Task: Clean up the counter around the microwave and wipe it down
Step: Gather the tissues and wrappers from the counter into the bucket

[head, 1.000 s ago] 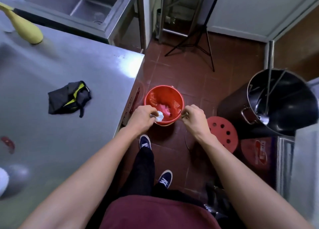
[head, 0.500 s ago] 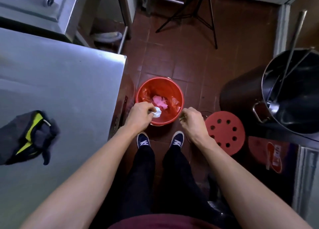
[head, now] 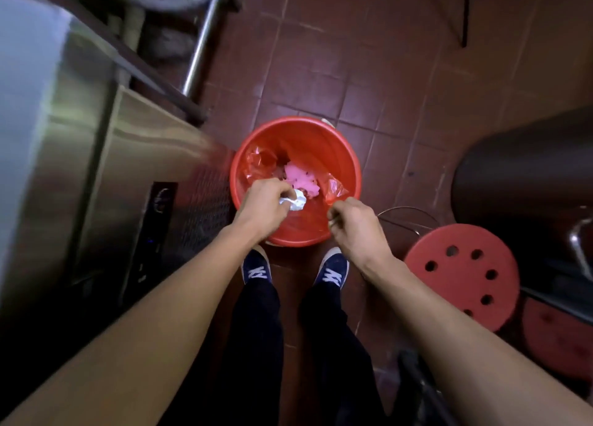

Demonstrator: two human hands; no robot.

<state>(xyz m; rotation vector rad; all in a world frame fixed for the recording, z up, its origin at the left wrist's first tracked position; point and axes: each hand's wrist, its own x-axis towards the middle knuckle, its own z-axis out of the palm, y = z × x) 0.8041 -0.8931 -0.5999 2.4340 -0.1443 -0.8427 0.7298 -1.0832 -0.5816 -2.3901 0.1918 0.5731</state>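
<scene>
A red bucket (head: pixel 321 137) stands on the tiled floor just ahead of my feet, with pink rubbish (head: pixel 301 178) and red plastic wrap inside. My left hand (head: pixel 264 202) is over its near rim, fingers closed on a crumpled white wad (head: pixel 296 201) held above the opening. My right hand (head: pixel 351 222) hovers at the bucket's near right rim, fingers pinched together on something small and thin that I cannot make out. The steel counter (head: pixel 41 82) runs along the left edge, blurred.
A red perforated stool (head: pixel 462 271) sits at the right, with a second red stool (head: pixel 558 336) and a large dark pot (head: pixel 526 175) beyond it. A steel cabinet front (head: pixel 154 220) stands left of the bucket. A metal leg (head: pixel 205 37) rises behind.
My view has tilted down and closed in on the bucket; the counter top has slid out of sight. Both hands stay at the bucket's near rim, the left still holding the white wad.
</scene>
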